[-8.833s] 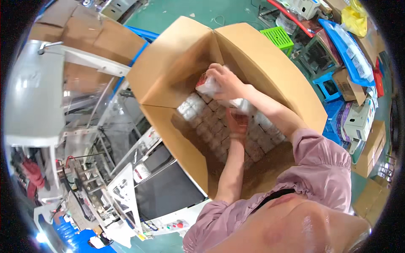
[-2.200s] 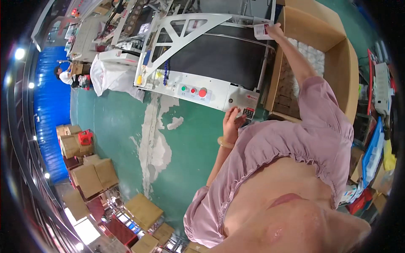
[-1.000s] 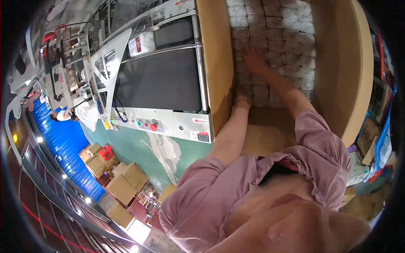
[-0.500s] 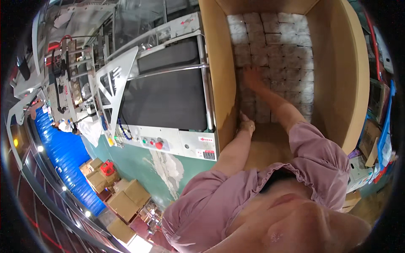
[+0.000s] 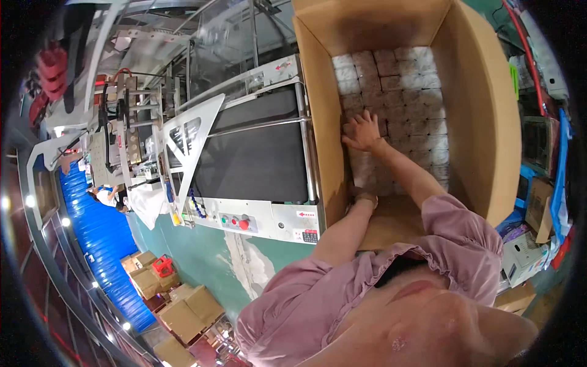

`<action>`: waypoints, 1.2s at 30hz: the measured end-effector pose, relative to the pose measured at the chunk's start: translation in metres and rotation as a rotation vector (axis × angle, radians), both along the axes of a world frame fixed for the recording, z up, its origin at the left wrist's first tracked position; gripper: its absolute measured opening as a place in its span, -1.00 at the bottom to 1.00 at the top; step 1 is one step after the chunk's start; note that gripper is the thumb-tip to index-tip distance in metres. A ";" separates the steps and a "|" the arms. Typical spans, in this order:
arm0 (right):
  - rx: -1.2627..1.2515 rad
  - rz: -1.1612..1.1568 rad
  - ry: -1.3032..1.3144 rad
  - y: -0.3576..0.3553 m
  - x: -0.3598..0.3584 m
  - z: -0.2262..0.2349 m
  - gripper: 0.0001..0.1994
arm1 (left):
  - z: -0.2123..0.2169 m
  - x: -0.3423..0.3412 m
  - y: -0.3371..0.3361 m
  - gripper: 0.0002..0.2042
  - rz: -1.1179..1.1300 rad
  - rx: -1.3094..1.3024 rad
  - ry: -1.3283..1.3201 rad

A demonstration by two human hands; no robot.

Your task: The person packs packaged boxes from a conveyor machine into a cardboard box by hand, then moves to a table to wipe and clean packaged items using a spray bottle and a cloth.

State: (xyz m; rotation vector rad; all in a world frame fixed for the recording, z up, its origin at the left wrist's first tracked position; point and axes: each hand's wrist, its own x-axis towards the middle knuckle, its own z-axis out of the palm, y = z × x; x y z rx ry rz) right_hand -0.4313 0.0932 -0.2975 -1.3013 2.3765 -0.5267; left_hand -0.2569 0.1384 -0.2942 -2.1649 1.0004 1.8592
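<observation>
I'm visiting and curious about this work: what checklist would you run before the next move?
1. Tall brown cardboard carton open at the top: ok.
2. Whitish, block-shaped wrapped packs in rows inside it: ok.
3. Bare right hand in plain view, spread over the packs: ok.
4. Bare left hand, low inside the carton, free of any pack: cannot tell, details unclear.
5. Round red push-button uncovered: ok.

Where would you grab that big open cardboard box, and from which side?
Probably the upper edge of the right wall of the cardboard box, pinched from above: it is a thin, free rim, with open space inside for fingers. The left wall stands close beside the black conveyor belt, which seems to leave less room.
</observation>
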 end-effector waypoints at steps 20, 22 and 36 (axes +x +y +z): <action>-1.189 0.665 -0.026 0.052 0.071 0.490 -0.38 | 0.330 0.091 -0.113 -0.13 -0.517 -0.421 1.310; -1.192 0.685 -0.139 0.034 0.096 0.493 -0.41 | 0.329 0.120 -0.120 -0.14 -0.481 -0.486 1.268; -0.274 -0.556 -0.573 -0.174 0.018 0.249 -0.24 | 0.284 0.293 -0.089 -0.42 0.111 -0.575 1.173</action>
